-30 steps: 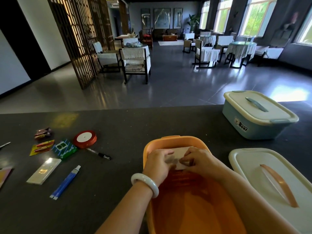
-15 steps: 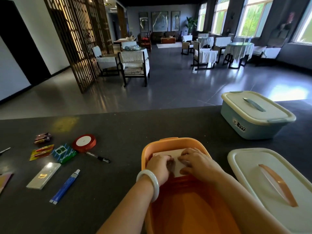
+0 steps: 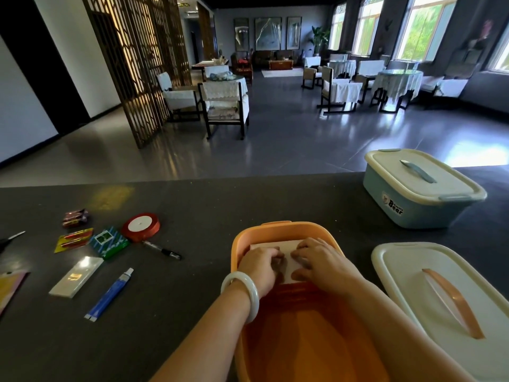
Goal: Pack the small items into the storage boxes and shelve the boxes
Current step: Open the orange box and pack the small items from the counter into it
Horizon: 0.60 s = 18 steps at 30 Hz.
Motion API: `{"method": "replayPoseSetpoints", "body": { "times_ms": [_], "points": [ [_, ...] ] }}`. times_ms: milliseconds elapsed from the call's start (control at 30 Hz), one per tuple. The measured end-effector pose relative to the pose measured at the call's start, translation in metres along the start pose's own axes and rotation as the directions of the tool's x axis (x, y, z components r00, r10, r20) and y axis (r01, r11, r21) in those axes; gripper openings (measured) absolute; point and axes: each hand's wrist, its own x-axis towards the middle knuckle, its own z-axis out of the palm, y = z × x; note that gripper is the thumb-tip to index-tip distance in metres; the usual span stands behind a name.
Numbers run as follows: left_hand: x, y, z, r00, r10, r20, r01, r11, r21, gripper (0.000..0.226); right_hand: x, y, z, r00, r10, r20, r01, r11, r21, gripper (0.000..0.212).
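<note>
The fingers (image 3: 298,250) of both hands were curled down onto a pale flat card (image 3: 286,248), pinching it at its middle against the far end of the open orange box (image 3: 248,238). The left hand (image 3: 260,264), with a white bangle (image 3: 242,293) at the wrist, and the right hand (image 3: 321,261) nearly touched over it. The card looked thin, light and fairly stiff; it would probably bend if squeezed, so holding it by its edges seemed safest. The box's lid (image 3: 413,274) lay just to the right on the worktop (image 3: 192,205), and a blue box (image 3: 418,213) stood shut beyond. At left waited a ribbon spool (image 3: 141,226), a pen (image 3: 162,250) and a blue tube (image 3: 110,295).
</note>
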Motion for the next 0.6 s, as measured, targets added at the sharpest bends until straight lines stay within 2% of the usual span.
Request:
{"method": "replayPoseSetpoints", "body": {
  "times_ms": [133,233,333,400,467,533,600],
  "points": [
    [-0.002,0.001,-0.001,0.999,0.024,-0.041,-0.027,0.997,-0.073,0.039,0.0,-0.003,-0.004,1.0,0.011,-0.029,-0.01,1.0,0.024,0.046],
    [-0.008,0.002,-0.004,0.988,0.088,-0.126,-0.103,0.988,-0.117,0.032,0.003,-0.008,-0.01,0.997,-0.062,0.036,0.066,0.989,-0.136,0.045],
    [-0.016,0.003,-0.011,0.95,0.18,-0.255,-0.208,0.974,-0.091,0.02,0.014,-0.019,-0.021,0.992,-0.005,-0.123,0.008,1.0,0.024,0.038],
    [-0.018,-0.001,-0.019,0.913,0.196,-0.358,-0.229,0.972,-0.052,0.019,0.024,-0.029,-0.028,0.982,-0.059,-0.179,0.061,0.998,0.009,0.031],
    [-0.021,-0.009,-0.029,0.887,0.163,-0.432,-0.191,0.981,-0.024,0.019,0.034,-0.043,-0.034,0.979,-0.13,-0.157,0.136,0.99,0.025,0.023],
    [-0.026,-0.02,-0.04,0.875,0.12,-0.469,-0.125,0.992,0.02,0.021,0.046,-0.062,-0.035,0.962,-0.263,-0.078,0.254,0.961,-0.109,0.025],
    [-0.034,-0.036,-0.05,0.873,0.055,-0.485,-0.037,0.998,0.048,0.024,0.058,-0.081,-0.033,0.965,-0.253,-0.065,0.248,0.966,-0.077,0.031]
  ]
}}
